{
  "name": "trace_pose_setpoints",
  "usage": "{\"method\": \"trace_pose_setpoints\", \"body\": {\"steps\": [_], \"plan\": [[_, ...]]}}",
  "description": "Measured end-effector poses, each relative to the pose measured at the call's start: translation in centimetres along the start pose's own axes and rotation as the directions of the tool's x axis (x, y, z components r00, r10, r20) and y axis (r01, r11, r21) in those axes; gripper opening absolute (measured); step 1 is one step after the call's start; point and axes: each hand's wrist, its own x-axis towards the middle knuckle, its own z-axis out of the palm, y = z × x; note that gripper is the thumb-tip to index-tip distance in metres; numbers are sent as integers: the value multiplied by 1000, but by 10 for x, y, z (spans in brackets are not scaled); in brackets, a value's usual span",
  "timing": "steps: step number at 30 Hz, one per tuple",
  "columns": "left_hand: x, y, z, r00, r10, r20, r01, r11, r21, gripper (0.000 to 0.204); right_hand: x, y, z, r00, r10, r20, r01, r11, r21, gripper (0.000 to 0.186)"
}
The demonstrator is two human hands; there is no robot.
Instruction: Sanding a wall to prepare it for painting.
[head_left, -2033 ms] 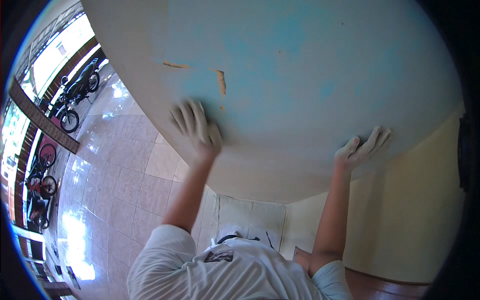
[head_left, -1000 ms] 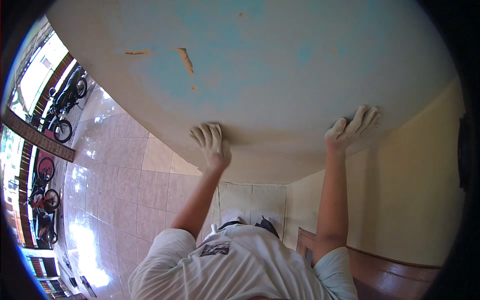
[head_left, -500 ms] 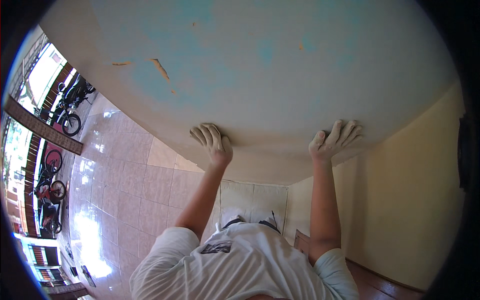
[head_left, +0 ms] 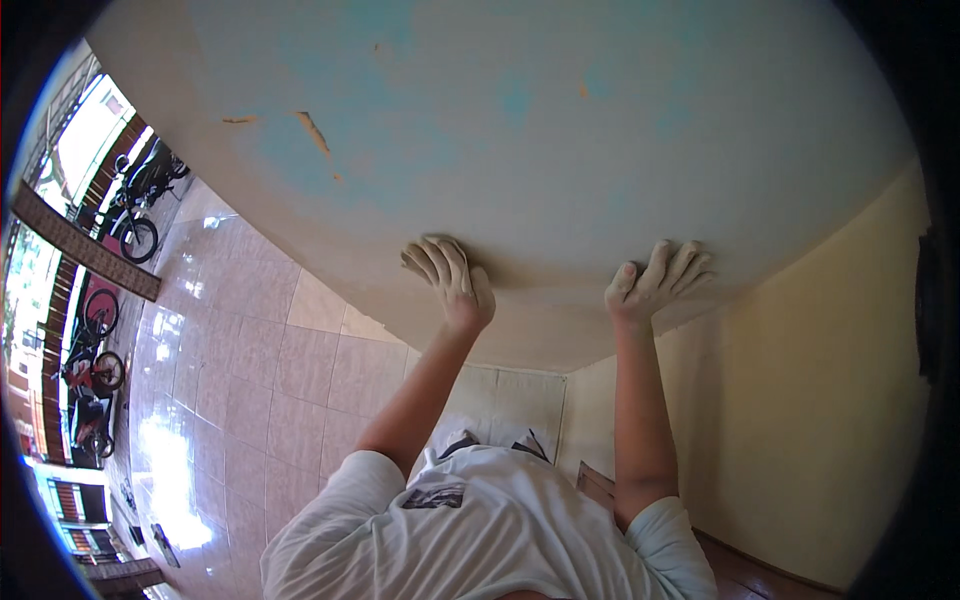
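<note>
A grey-white wall [head_left: 520,150] with pale blue patches stands before me, and both my hands are up against it. My left hand [head_left: 450,280] lies on it with its fingers stretched and close together, tilted a little to the left. To its right my right hand [head_left: 660,280] rests on the same surface, fingers spread and thumb out. Both hands look pale beside the forearms, gloved or coated with dust; I cannot tell which. Nothing shows in either hand. Further up the wall are several tan flaws, the longest a slanting gash [head_left: 312,132] at upper left.
A yellow wall [head_left: 810,390] meets the grey-white one on my right. Shiny pinkish floor tiles [head_left: 240,370] spread to my left. Beyond them stand a motorcycle [head_left: 140,215], bicycles [head_left: 102,312] and a fence. Something brown [head_left: 597,482] lies low near my right arm.
My left hand has slid to the right along the wall, nearer to the right hand. The right hand keeps about the same place on the wall. The view has shifted slightly.
</note>
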Motion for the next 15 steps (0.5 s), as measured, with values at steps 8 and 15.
{"method": "trace_pose_setpoints", "body": {"steps": [8,15], "plan": [[80,24,-24,997,28,76,-31,999,44,63,-4,1,-5,1000,-8,6,8,1000,26,54],[-17,21,4,984,-41,171,40,999,9,54,-27,2,3,999,-25,29,25,1000,11,50]]}}
